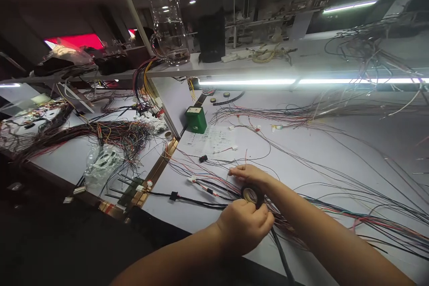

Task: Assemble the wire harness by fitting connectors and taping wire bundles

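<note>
- My left hand (246, 228): one, fingers curled closed, knuckles up; it appears to grip the lower edge of a roll of dark tape (257, 192) over the wires.
- My right hand (250, 175): one, just beyond the left; thumb and fingertips drawn narrow. I cannot tell whether a thin strand is pinched between them.
- Roll of dark tape: one, pale core, tilted, between my two hands.
- Dark-covered cable legs (201, 203): left of my left hand, leading in under it; a black connector (173, 195) sits along them and a white connector (149, 184) at their far end.
- White plug (191, 179): one, beyond and left of my left hand, on a shorter branch.
- Loose wires (385, 223): many, to the right of my hands, black, red and green, passing beneath my right forearm.
- Thick black cable (281, 254): one, right of my left hand, running toward me off the surface (167, 221).
- Green box (196, 120) and printed sheet (211, 140): beyond my hands, to the left.
- Progress, as I judge it: connectors fitted and covering in place on the legs left of my hands; the join beneath my hands seems part-way along, its wrapping hidden by my fingers; the wires to the right remain spread and unbundled, so that length looks undone.
</note>
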`<state>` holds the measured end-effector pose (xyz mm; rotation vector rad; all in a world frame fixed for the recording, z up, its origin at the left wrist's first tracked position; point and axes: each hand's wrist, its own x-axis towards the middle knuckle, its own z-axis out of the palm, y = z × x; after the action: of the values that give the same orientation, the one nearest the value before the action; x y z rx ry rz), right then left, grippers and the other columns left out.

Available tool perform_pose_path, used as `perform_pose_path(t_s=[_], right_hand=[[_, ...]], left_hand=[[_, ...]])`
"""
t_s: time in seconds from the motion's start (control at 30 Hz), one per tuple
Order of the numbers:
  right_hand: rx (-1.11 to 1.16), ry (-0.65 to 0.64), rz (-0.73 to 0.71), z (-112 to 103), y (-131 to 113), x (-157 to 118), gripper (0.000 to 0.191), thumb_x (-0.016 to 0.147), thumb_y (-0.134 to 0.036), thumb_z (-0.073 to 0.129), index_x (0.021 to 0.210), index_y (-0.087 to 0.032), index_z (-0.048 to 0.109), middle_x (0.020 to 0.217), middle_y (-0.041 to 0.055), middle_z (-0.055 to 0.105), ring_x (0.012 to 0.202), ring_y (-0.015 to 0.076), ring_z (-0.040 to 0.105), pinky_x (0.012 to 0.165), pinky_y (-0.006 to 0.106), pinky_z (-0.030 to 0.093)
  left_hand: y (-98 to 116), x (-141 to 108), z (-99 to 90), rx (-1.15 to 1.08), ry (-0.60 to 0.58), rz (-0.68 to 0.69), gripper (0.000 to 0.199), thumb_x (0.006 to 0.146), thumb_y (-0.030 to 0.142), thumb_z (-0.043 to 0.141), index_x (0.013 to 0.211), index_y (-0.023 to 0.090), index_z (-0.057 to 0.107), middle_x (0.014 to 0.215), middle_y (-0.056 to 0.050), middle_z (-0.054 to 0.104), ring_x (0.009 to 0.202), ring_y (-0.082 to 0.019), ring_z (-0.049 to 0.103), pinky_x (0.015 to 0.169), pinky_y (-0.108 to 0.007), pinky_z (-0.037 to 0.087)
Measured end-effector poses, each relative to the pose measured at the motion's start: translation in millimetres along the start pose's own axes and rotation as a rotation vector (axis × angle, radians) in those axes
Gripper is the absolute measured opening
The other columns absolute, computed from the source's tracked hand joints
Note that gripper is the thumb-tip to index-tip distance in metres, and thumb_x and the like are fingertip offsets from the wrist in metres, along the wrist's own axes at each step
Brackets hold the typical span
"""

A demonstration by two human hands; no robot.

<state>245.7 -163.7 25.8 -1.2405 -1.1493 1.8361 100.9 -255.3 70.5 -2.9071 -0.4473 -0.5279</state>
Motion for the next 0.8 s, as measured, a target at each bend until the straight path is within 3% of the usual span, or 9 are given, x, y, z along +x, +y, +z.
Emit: perform_pose_path(t_s=[0.07,0.13,0.3,0.37,0.47,0.57,0.63,0.73,0.8], right_hand=[[0.085,0.121,-0.022,-3,2,6,0.031,0.066,-0.041,0.073,0.061,-0.016,0.057,0.046,-0.0059,0.042,0.041,0.0061,0.028,0.041,0.023,0.020],[0.176,0.246,-0.064,-8,3,6,0.028,0.069,-0.040,0.068,0.061,-0.018,0.052,0.050,-0.0032,0.047,0.041,0.0078,0.032,0.040,0.023,0.022],[0.269,0.466,-0.195,-23,10,-20,0.028,0.072,-0.049,0.059,0.078,-0.023,0.049,0.084,0.0051,0.064,0.060,0.0150,0.053,0.044,0.026,0.034],[0.218,0.541,-0.220,-31,15,-31,0.029,0.072,-0.048,0.059,0.082,-0.025,0.045,0.086,0.0028,0.064,0.063,0.0150,0.054,0.046,0.025,0.036],[0.051,0.624,-0.198,-48,20,-40,0.034,0.067,-0.038,0.065,0.092,-0.025,0.047,0.075,-0.0015,0.061,0.057,0.0137,0.052,0.047,0.024,0.033],[-0.166,0.656,-0.180,-66,16,-47,0.040,0.060,-0.025,0.069,0.097,-0.024,0.054,0.066,-0.0048,0.056,0.050,0.0117,0.047,0.049,0.025,0.033],[-0.282,0.657,-0.219,-68,9,-54,0.042,0.060,-0.019,0.067,0.100,-0.024,0.058,0.074,-0.0031,0.058,0.057,0.0122,0.050,0.056,0.026,0.038],[-0.386,0.585,-0.331,-50,-3,-69,0.040,0.065,-0.015,0.059,0.103,-0.025,0.061,0.095,0.0009,0.060,0.079,0.0162,0.056,0.075,0.030,0.044],[-0.424,0.452,-0.405,-28,-6,-79,0.040,0.067,-0.012,0.055,0.104,-0.025,0.062,0.101,0.0019,0.062,0.092,0.0184,0.057,0.085,0.033,0.044]], left_hand=[[-4,-2,0.7,-0.004,-0.005,0.041,0.026,0.089,0.016,0.042,0.108,0.014,0.060,0.107,-0.010,0.067,0.073,-0.017,0.060,0.058,-0.031,0.042],[-9,-6,1.0,0.000,0.005,0.061,0.026,0.089,0.016,0.043,0.109,0.014,0.060,0.113,-0.010,0.066,0.080,-0.018,0.061,0.063,-0.031,0.043],[-22,-20,3.4,-0.023,0.056,0.019,0.026,0.091,0.015,0.044,0.111,0.017,0.060,0.124,-0.006,0.063,0.079,-0.016,0.061,0.062,-0.030,0.042],[-25,-25,5.7,-0.089,0.106,-0.047,0.026,0.091,0.016,0.046,0.112,0.019,0.060,0.123,-0.004,0.064,0.082,-0.016,0.062,0.063,-0.029,0.043],[-30,-26,9.1,-0.235,0.210,-0.239,0.024,0.090,0.017,0.050,0.110,0.023,0.062,0.113,-0.002,0.069,0.089,-0.018,0.061,0.075,-0.032,0.045],[-36,-18,10.4,-0.403,0.219,-0.398,0.020,0.090,0.020,0.051,0.104,0.023,0.065,0.099,-0.002,0.073,0.101,-0.021,0.059,0.091,-0.037,0.042],[-40,-10,9.8,-0.521,0.186,-0.455,0.021,0.092,0.022,0.047,0.102,0.021,0.065,0.097,-0.004,0.072,0.103,-0.021,0.059,0.097,-0.039,0.039],[-47,1,7.9,-0.650,0.147,-0.561,0.025,0.094,0.028,0.044,0.104,0.019,0.065,0.099,-0.006,0.070,0.095,-0.020,0.061,0.091,-0.037,0.042],[-52,7,7.0,-0.713,0.121,-0.629,0.027,0.093,0.033,0.044,0.104,0.020,0.065,0.097,-0.006,0.069,0.094,-0.020,0.060,0.086,-0.034,0.043]])
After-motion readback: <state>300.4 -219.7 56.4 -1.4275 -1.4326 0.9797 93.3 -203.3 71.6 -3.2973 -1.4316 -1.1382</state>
